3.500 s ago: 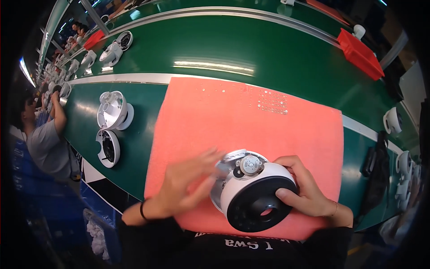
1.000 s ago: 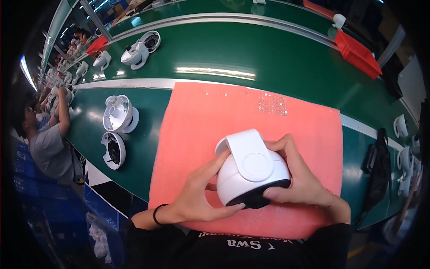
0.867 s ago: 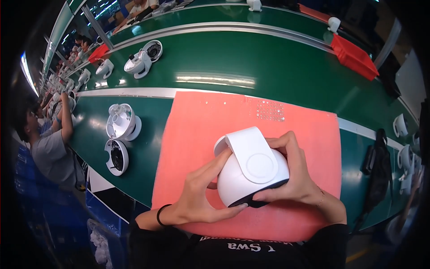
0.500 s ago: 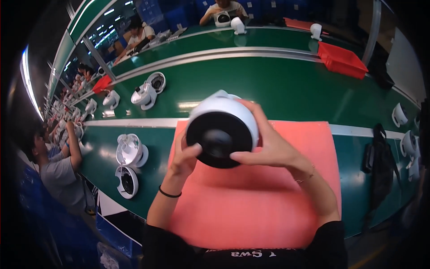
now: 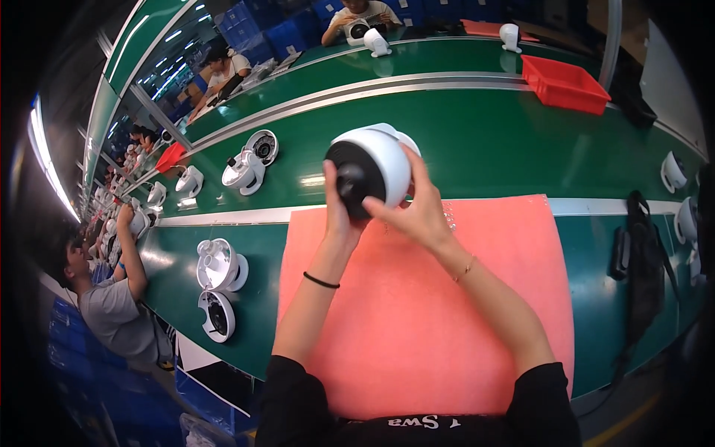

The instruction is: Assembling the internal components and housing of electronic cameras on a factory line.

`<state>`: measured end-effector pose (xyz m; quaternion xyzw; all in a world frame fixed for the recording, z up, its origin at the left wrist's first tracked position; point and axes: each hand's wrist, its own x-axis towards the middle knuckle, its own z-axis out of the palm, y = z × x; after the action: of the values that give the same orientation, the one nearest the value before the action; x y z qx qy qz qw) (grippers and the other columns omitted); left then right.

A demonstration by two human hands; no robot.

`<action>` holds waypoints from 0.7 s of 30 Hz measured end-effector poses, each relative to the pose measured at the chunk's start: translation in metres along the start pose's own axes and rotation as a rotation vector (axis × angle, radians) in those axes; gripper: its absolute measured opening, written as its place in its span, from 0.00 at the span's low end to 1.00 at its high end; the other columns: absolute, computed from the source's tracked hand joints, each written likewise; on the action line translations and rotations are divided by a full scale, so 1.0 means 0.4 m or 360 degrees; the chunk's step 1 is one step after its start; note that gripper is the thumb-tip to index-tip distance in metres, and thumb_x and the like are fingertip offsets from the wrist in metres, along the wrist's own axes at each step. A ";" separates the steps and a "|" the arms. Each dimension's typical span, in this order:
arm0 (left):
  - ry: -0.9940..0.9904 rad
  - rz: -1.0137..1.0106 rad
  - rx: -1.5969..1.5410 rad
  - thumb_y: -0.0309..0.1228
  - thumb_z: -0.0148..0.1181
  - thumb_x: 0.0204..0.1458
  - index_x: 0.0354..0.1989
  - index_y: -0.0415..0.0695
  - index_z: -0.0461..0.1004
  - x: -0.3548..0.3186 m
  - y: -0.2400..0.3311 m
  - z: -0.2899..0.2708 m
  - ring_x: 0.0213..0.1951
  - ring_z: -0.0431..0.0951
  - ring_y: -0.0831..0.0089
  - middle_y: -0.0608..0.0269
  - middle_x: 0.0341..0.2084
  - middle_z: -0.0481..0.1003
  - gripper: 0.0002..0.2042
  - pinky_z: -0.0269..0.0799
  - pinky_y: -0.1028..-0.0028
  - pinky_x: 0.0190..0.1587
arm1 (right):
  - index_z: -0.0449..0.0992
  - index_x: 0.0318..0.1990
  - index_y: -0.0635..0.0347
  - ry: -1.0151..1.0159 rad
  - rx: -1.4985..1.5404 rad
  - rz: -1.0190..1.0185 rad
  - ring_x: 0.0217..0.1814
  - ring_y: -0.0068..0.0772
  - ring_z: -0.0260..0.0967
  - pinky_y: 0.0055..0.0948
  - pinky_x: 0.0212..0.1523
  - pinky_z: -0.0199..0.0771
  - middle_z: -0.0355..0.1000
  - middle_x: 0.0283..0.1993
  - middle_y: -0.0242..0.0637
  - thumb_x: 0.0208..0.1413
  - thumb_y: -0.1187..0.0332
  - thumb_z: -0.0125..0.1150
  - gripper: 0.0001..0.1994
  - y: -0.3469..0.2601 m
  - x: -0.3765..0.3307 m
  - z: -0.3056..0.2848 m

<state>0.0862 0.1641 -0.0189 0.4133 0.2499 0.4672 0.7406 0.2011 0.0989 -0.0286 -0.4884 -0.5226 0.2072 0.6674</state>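
Note:
Between my hands, above the far edge of the pink foam mat (image 5: 424,320), is a white security camera (image 5: 389,158) with a round black front tilted toward the left. My left hand (image 5: 337,212) grips the black front's left side, fingers up along the rim. On the opposite side, my right hand (image 5: 418,210) wraps the white shell, its thumb against the lower edge of the black face. The far fingers of the right hand are partly behind the shell. Small shiny metal parts (image 5: 449,214) lie on the mat beside my right wrist.
Left of the mat sit an opened white camera housing (image 5: 217,268) and its cover (image 5: 217,316). More camera units (image 5: 244,170) stand on the green belt. A red bin (image 5: 564,86) is at the far right, a black bag (image 5: 642,276) nearer. A co-worker (image 5: 119,305) works at left.
Both hands have carried the camera up and away from me, and its black front has turned leftward. The small metal parts on the mat have come into view.

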 end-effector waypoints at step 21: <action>-0.0797 0.0793 0.2427 0.36 0.54 0.45 0.46 0.38 0.69 -0.068 -0.173 -0.072 0.53 0.64 0.54 0.51 0.46 0.70 0.20 0.54 0.58 0.59 | 0.75 0.33 0.58 -0.0468 -0.1030 -0.0117 0.40 0.36 0.67 0.34 0.39 0.68 0.69 0.35 0.36 0.48 0.70 0.53 0.07 0.143 -0.058 -0.001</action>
<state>0.0860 0.1354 -0.0932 0.9351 0.2269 0.2148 0.1671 0.2062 0.1054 -0.0900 -0.6204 -0.6689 0.0748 0.4027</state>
